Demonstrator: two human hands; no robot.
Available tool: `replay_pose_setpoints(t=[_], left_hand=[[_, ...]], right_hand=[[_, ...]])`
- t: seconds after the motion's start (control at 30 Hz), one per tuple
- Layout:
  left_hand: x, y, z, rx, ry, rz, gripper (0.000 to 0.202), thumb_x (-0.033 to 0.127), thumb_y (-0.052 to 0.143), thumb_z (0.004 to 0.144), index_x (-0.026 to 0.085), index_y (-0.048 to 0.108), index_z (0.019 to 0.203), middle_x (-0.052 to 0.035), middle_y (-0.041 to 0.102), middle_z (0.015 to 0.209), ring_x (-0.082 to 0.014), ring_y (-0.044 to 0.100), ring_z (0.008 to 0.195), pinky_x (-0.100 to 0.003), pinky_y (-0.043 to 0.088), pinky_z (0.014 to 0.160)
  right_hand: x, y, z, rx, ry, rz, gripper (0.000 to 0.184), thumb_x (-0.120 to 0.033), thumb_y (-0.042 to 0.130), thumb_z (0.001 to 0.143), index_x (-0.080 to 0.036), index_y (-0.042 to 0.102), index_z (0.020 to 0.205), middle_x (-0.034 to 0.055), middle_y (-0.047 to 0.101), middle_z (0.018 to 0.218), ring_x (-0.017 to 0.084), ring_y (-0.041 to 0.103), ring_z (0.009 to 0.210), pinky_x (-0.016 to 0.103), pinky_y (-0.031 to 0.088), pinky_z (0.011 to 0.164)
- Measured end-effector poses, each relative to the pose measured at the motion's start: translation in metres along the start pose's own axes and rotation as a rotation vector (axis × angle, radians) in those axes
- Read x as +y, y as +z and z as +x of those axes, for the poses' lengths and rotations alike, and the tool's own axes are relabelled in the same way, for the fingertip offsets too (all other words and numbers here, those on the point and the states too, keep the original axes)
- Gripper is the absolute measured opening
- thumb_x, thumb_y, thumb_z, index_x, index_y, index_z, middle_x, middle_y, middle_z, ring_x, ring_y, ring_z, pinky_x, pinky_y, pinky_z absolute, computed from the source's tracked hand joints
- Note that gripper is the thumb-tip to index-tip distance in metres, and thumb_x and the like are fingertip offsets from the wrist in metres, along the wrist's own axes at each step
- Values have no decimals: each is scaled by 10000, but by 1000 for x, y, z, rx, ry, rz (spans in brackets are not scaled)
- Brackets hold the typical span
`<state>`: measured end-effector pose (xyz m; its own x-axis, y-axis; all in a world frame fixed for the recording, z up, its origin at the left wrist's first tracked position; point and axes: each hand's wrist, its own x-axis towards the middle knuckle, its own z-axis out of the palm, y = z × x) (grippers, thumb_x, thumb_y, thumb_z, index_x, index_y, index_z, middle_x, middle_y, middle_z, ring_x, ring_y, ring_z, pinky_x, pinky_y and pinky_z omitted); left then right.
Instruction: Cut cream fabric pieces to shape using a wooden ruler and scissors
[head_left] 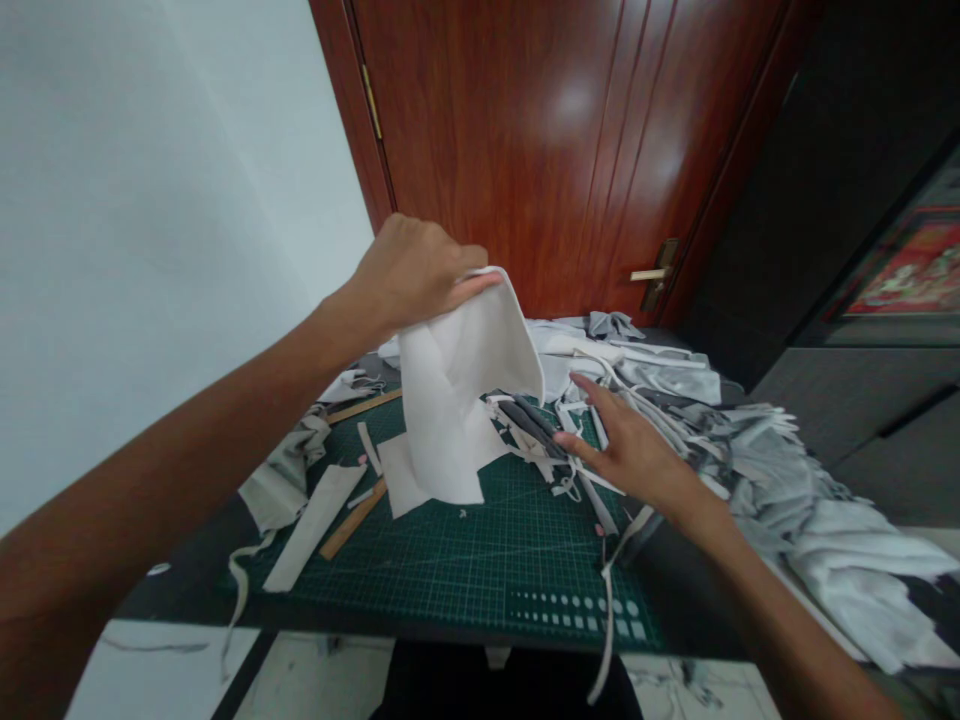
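My left hand is closed on the top edge of a white fabric piece, which hangs down in a loose curve above the mat. Below it, a flat off-white piece lies partly covered on the green cutting mat. My right hand is open, thumb and fingers apart, with nothing visible in it. It hovers at the edge of a tangle of fabric strips. Dark grey strips lie just left of its thumb.
Heaped grey and white fabric covers the table's right side and back. At left are a wooden ruler, a pale strip and crumpled cloth. A thin strip hangs over the front edge. Beyond stands a wooden door.
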<state>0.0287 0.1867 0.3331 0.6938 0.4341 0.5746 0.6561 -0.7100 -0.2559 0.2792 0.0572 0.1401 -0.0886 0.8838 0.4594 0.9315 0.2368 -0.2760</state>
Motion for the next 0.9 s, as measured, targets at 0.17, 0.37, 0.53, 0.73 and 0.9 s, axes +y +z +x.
replay_pose_setpoints(t=[0.17,0.37,0.53,0.73,0.9], left_hand=[[24,-20,-31,-41,66,43,476,595,424,1017,223,708,932,-53,653,747,-300,694,960,-398,458,863],[20,-34,-66,-136,104,109,440,650,542,950,246,700,1024,-13,646,728,-260,695,809,-368,476,803],[-23,-23,-67,-178,-53,80,226,442,708,864,219,700,899,-19,655,745,-286,698,873,-374,486,828],[-82,-16,-40,-40,-216,-7,90,214,663,797,238,718,864,-13,699,771,-245,665,885,-326,470,775],[-81,-33,-33,90,-264,-64,95,215,582,858,190,656,804,19,620,685,-151,542,793,-297,416,782]], right_hand=[[-72,-15,24,359,-115,221,653,-581,486,1010,-184,421,1524,184,604,1435,322,626,1235,476,517,998],[-62,-35,49,553,-37,163,407,-437,358,1085,-199,656,942,48,663,753,194,594,652,295,392,627],[-61,-57,78,619,-75,13,398,-438,331,1089,-207,613,931,44,633,733,199,580,678,291,376,645],[-38,-70,151,610,-47,-20,334,-397,365,1082,-202,605,958,52,647,809,222,615,822,309,412,750],[-24,-78,174,546,-190,57,329,-382,368,1081,-200,582,909,54,642,857,199,601,819,302,414,756]])
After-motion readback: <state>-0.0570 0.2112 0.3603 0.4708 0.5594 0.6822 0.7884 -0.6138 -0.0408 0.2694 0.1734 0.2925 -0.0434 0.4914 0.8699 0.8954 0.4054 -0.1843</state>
